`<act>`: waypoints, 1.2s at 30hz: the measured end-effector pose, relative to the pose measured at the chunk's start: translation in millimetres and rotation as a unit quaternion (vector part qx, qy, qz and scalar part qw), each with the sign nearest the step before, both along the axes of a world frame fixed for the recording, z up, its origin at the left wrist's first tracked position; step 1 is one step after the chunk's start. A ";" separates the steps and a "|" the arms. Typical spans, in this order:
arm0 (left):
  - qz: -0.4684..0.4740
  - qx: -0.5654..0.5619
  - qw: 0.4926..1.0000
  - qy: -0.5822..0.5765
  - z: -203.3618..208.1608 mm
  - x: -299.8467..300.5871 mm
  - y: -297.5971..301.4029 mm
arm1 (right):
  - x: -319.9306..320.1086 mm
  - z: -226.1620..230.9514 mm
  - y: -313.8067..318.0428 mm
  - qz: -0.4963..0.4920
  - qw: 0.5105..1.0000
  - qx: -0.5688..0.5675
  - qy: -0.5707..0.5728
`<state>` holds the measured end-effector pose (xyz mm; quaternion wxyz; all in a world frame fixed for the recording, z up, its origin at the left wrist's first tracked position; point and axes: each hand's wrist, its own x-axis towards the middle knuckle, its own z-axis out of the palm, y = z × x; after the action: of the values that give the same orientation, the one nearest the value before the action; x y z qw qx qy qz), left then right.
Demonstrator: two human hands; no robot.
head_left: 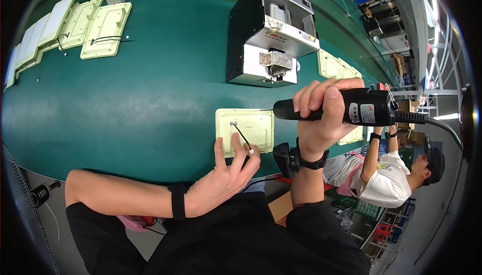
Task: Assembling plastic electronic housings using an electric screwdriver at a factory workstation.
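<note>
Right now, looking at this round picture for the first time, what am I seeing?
No robot here: a person's bare hands, filmed from a camera worn on their head, looking down; its fisheye lens bends straight edges. The right hand grips a black corded power tool, its thin tip near the far edge of a pale panel. The left hand touches that panel, by a short black cable. Beyond, on the green table, stands a boxy machine; similar panels lie at the far left. Another person is at the right.
</note>
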<state>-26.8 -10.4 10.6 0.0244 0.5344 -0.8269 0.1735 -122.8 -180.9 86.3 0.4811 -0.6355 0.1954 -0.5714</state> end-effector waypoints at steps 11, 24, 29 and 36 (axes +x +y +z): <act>0.027 0.008 0.998 -0.060 6.6 -0.4 7.2 | 5.1 38.9 -7.4 0.037 0.996 -0.048 -0.065; 0.026 -0.012 0.999 -0.034 1.9 1.3 4.3 | 13.8 46.4 -0.4 -0.039 0.999 -0.018 0.000; 0.024 -0.012 0.999 -0.037 2.8 2.4 3.6 | -24.0 24.7 21.0 -0.013 1.000 -0.003 0.024; 0.020 -0.004 0.999 -0.040 5.6 1.1 2.1 | -31.3 16.2 24.6 -0.036 0.999 0.020 0.030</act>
<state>-25.7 -8.3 16.3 -0.0095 0.5434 -0.8156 0.1986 -154.1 -156.3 102.5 0.4665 -0.6353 0.2441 -0.5650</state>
